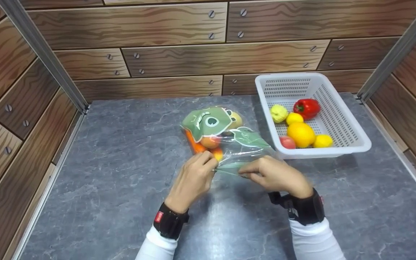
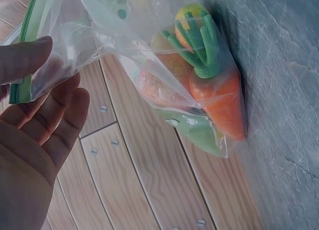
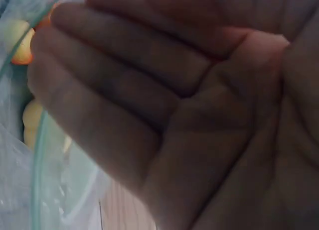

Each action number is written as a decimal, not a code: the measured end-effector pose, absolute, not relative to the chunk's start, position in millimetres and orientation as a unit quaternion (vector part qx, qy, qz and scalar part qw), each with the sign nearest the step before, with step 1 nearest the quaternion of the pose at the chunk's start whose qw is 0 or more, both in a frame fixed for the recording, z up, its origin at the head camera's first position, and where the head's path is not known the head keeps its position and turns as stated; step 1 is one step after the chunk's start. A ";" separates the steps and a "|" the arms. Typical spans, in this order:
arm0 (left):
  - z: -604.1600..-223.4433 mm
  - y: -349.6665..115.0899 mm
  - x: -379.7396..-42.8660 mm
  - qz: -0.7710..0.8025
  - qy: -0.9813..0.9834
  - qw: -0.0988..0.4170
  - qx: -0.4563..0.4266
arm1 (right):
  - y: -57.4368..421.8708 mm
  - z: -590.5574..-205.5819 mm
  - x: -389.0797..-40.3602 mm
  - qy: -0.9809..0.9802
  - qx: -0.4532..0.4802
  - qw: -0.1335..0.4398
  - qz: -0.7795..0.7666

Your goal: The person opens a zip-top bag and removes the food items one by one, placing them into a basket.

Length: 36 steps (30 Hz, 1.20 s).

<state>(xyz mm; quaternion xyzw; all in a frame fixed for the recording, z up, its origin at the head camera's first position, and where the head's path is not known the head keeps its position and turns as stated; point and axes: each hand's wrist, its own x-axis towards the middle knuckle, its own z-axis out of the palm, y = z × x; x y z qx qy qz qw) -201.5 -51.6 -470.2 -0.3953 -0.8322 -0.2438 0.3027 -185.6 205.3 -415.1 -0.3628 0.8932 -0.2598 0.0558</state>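
The left hand [image 1: 193,177] and right hand [image 1: 279,176] pinch one clear bag [image 1: 250,137], centre frame, containing one carrot [image 2: 222,105] and other produce [image 1: 210,141]; one white basket [image 1: 325,151], upper right, holds one red pepper [image 1: 308,109] and five fruits [image 1: 300,134].

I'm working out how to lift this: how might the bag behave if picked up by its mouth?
The bag will probably sag and fold, as its clear film creases. Its contents bunch away from the mouth, so that end may hang heaviest. The round orange fruit inside could roll against the carrot.
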 end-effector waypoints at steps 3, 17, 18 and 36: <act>-470.6 -50.6 -201.5 -0.243 -0.831 0.307 -0.397 | 198.7 -420.3 -187.1 0.900 -0.361 0.052 -0.240; -470.1 -48.7 -200.8 -0.254 -0.833 0.296 -0.393 | 161.0 -468.3 -209.7 0.931 -0.279 -0.046 -0.231; -470.2 -48.5 -200.6 -0.255 -0.833 0.294 -0.393 | 160.1 -471.3 -210.9 0.930 -0.277 -0.048 -0.237; -471.7 -48.8 -197.4 -0.271 -0.824 0.274 -0.415 | 151.6 -513.1 -221.1 0.882 -0.380 -0.166 -0.225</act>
